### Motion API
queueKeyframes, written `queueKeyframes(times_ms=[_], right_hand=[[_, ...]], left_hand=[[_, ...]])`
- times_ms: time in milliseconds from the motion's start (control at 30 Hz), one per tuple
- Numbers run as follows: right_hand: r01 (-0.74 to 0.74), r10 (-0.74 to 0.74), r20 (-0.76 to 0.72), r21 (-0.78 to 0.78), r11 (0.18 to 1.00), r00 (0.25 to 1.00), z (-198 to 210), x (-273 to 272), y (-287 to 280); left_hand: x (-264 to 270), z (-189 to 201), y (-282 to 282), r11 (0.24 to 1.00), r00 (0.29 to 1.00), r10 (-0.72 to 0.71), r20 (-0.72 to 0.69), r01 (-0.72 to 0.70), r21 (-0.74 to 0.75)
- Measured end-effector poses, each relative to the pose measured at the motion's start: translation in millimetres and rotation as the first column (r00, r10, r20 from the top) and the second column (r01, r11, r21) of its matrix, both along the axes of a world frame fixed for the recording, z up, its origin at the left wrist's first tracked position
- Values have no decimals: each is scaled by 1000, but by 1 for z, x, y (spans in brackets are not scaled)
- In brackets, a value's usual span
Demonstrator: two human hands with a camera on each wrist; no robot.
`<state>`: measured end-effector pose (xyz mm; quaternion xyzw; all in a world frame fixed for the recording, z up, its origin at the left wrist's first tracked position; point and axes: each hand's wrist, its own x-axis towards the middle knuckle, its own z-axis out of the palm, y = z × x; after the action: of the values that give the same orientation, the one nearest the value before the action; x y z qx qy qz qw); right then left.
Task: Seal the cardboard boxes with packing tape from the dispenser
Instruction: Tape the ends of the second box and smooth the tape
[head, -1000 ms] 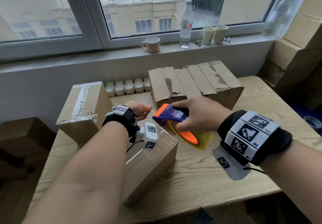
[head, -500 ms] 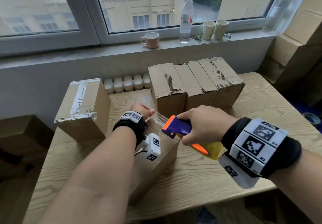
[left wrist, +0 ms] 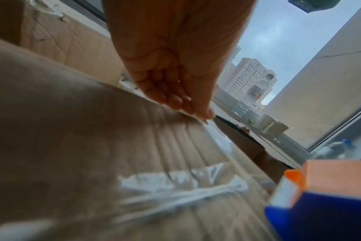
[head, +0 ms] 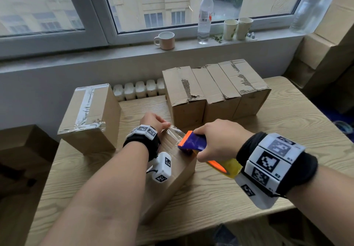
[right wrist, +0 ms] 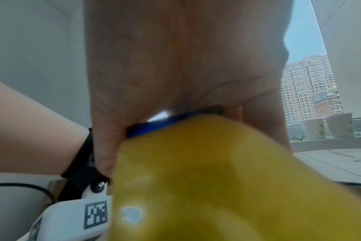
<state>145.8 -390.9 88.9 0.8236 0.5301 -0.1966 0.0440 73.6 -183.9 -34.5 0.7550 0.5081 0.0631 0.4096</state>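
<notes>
The box lies lengthwise on the worktop in front of the person, and taping of its top looks only just begun. The left hand pinches the end of the tape at the box's far edge. The right hand is wrapped round the dispenser, just behind it. Next, I'd say, comes a steady pull toward the near end, pressing the strip flat.

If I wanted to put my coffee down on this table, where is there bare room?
Widest bare patch: the right side of the table, in front of the three boxes, right of the right hand. A smaller gap lies between the taped box and those three. The middle is crowded: left hand, dispenser and the front box.
</notes>
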Motion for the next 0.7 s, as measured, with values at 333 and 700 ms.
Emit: queueKeyframes(times_ms=[333,700], right_hand=[[13,-14,-11,-25,1000,1000,1,3,4],[28,-29,-16,-46,999,999,0,4,7]], left_hand=[[3,-10,3,1000,1000,14,27,-14,-20],[-4,-24,5,997,998,47,48,-44,-67]])
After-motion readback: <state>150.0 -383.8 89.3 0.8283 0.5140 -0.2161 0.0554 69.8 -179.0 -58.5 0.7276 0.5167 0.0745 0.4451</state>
